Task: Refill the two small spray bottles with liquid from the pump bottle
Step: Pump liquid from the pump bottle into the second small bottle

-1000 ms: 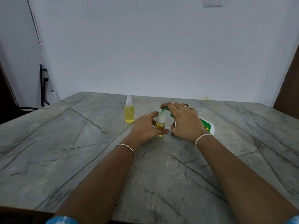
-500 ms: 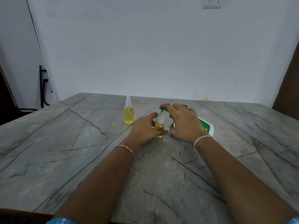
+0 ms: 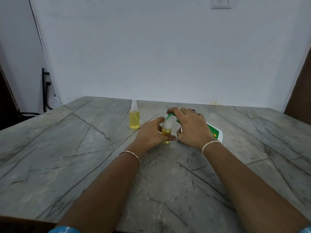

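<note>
Both hands clamp bottles over the open small spray bottle.

The left hand curls thumb and fingers round the small spray bottle, capless, upright on the marble table and part full of yellow liquid. The right hand grips the white pump bottle, tipped left, its green nozzle at the small bottle's mouth. Its green label shows an orange plus sign; the writing is too blurred to read. The second spray bottle, capped, stands just left, apart from both hands.
</note>
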